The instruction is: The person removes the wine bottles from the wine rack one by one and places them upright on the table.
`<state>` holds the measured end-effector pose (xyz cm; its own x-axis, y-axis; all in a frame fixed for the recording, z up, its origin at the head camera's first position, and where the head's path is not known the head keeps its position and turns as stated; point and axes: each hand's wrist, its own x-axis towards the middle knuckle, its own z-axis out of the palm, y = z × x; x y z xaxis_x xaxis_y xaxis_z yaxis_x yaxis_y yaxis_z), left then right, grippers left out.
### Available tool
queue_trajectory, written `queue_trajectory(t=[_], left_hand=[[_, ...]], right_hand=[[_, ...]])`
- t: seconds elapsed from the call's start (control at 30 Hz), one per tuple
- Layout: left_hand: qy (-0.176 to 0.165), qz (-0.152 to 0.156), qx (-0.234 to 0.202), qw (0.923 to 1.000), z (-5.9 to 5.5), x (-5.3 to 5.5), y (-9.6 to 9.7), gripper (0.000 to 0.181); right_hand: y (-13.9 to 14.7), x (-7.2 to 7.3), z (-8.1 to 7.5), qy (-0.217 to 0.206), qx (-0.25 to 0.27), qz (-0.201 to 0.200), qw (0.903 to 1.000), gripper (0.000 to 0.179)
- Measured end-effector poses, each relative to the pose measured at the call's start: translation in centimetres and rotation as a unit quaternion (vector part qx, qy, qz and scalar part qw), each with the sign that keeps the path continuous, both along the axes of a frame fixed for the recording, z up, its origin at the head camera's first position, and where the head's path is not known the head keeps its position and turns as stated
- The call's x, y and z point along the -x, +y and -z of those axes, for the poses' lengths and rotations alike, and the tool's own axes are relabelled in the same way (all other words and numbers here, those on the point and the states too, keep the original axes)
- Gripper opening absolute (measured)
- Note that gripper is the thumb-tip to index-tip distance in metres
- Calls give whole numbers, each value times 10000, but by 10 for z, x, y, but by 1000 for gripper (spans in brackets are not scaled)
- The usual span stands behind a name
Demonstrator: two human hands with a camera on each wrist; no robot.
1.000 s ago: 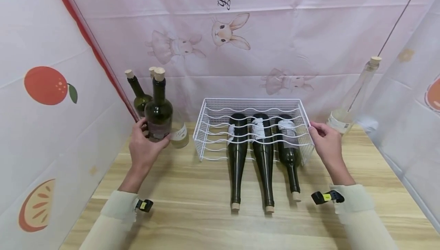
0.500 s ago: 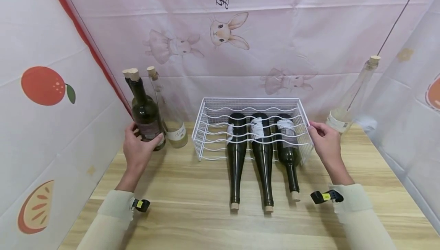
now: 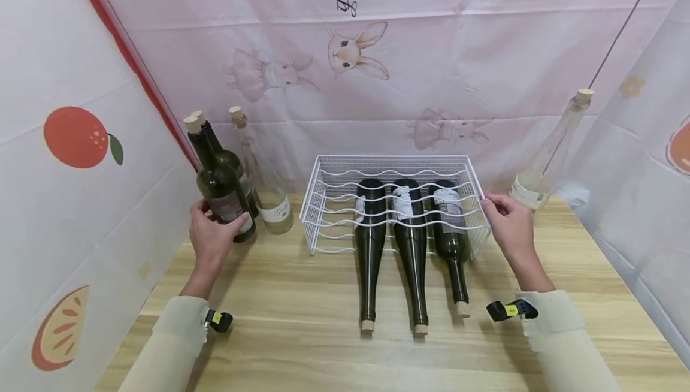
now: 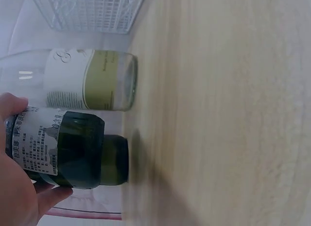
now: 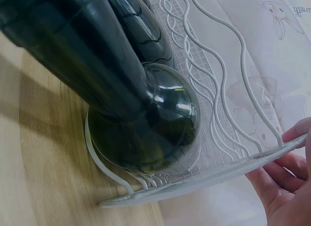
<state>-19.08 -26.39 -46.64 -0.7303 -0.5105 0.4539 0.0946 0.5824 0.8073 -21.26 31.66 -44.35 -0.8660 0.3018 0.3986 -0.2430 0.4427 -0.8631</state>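
Note:
My left hand [image 3: 211, 237] grips a dark green wine bottle [image 3: 217, 177] around its labelled lower body. The bottle is corked and leans slightly left. In the left wrist view its base [image 4: 80, 150] overlaps a second green bottle [image 4: 115, 160] standing behind it. Just right of these stands a clear corked bottle [image 3: 276, 209]. My right hand [image 3: 509, 221] pinches the right side of a white wire wine rack [image 3: 307, 215], thumb on top in the right wrist view. Three dark bottles lie in the rack, necks toward me; the rightmost bottle [image 3: 451, 242] is shorter.
Another clear corked bottle [image 3: 530, 185] stands behind my right hand at the back right. The wooden table [image 3: 302, 332] meets a pink printed cloth [image 3: 431, 68] at the back. White cloth walls [image 3: 38, 218] rise on both sides.
My left hand has carried the green bottle left and slightly toward me, uncovering the clear bottle and passing in front of the other green one. The right hand and rack stay put.

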Motion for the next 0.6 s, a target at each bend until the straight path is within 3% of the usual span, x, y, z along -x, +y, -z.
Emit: queue_trajectory(t=[0.6], left_hand=[[-320,45,-198,9993,17,12,-8,98]], right_hand=[[-1,-2,-1,-35,-22,-5,10000,31]])
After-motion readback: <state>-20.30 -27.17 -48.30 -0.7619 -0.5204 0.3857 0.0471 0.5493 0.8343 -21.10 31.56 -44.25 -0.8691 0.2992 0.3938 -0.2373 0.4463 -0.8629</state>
